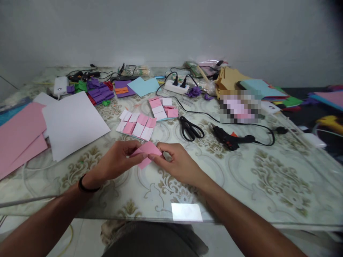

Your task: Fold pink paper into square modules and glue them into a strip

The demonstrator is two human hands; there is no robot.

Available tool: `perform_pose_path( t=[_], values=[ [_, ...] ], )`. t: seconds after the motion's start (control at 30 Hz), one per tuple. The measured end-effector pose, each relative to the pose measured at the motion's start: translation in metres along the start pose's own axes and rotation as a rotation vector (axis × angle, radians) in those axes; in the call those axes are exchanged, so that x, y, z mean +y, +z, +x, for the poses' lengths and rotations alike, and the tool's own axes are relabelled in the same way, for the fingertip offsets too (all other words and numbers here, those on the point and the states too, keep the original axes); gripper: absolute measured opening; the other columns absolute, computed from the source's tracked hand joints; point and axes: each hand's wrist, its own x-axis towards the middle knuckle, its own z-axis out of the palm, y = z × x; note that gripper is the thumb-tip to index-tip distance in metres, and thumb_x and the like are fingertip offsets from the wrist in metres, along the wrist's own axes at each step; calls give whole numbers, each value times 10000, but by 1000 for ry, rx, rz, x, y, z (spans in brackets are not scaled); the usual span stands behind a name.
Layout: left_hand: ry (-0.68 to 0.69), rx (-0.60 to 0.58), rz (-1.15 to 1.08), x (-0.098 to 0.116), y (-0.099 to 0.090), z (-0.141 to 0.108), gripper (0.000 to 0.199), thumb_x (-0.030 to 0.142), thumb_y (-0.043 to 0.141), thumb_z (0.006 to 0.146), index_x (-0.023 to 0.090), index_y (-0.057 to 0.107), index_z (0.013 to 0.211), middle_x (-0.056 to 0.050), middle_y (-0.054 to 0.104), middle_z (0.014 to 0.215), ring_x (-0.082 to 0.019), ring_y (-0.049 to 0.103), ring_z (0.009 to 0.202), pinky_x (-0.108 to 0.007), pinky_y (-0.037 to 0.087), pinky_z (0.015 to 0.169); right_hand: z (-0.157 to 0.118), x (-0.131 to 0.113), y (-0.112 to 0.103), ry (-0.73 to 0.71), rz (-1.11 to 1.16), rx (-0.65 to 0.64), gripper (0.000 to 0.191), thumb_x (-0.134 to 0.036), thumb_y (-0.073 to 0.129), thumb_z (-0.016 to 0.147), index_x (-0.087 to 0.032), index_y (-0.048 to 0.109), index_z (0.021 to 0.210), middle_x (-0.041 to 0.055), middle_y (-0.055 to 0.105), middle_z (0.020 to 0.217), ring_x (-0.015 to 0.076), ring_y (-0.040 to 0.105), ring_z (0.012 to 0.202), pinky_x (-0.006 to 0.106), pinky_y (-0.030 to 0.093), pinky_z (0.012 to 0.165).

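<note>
A small pink paper square point(147, 150) is held between both hands above the patterned tablecloth, with one corner pointing down. My left hand point(118, 159) pinches its left side, thumb on top. My right hand point(174, 160) grips the right side, its thumb close to the left one. Just beyond the hands lie folded pink and white paper pieces point(138, 125), laid out in rows. A second group of pink and white pieces point(160, 109) rests behind them on light blue paper.
Black scissors point(190, 129) and a black glue gun point(230, 138) with its cord lie right of centre. White sheets point(75, 121) and pink sheets point(21, 139) are at left. A power strip point(177, 86), purple folded papers point(99, 91) and brown paper point(230, 78) sit farther back.
</note>
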Motion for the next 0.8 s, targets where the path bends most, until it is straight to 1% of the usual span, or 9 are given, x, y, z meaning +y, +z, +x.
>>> perform_pose_path(
  t=[0.1,0.2,0.3,0.4,0.5,0.6,0.7,0.8],
  values=[
    [-9,4,-26,-2,0,-1,273,415,695,915,149,749,889,-37,684,781,-163,587,724,-259,459,624,0,-1,-1,-29,38,68,292,-362,662,934,-191,563,720,-39,524,677,121,471,654,264,363,626],
    [-22,-21,-39,1,1,-3,282,417,665,939,149,743,898,-39,681,797,-159,581,729,-259,450,628,0,-2,-1,-56,110,80,193,-340,660,940,-192,636,819,-21,601,752,136,536,715,271,408,684],
    [-48,-61,93,8,4,-4,306,421,636,952,147,730,853,-12,636,748,-139,533,699,-256,414,625,0,-1,-1,-81,112,57,152,-296,669,926,-196,643,815,-17,626,761,141,557,722,273,419,689],
    [-58,-63,245,14,5,-3,350,416,596,963,140,702,776,17,551,670,-118,458,650,-249,360,597,0,0,0,-86,103,58,109,-270,675,911,-199,647,833,-14,639,782,144,569,739,275,430,704],
    [-32,-76,300,15,6,-2,343,393,590,963,143,672,743,34,501,635,-106,418,622,-242,326,574,0,0,0,-93,127,58,72,-246,678,889,-200,646,843,-16,638,790,143,566,744,276,428,707],
    [35,-99,311,13,6,-3,358,387,567,993,152,652,737,42,441,613,-101,371,594,-244,284,543,0,-1,-1,-88,143,40,74,-236,686,872,-201,644,822,-17,635,771,144,555,729,276,421,687],
    [110,-53,300,10,6,-6,417,387,519,1036,163,588,690,46,362,599,-99,308,568,-257,242,520,1,-1,-2,-46,150,46,94,-273,697,882,-201,660,833,-8,653,780,151,567,739,283,432,695],
    [128,19,266,8,5,-7,444,403,520,1042,168,542,665,48,298,598,-102,265,567,-270,217,516,1,-1,-2,-7,192,65,176,-355,708,904,-197,678,833,-8,643,755,151,570,726,287,445,704]
  ],
)
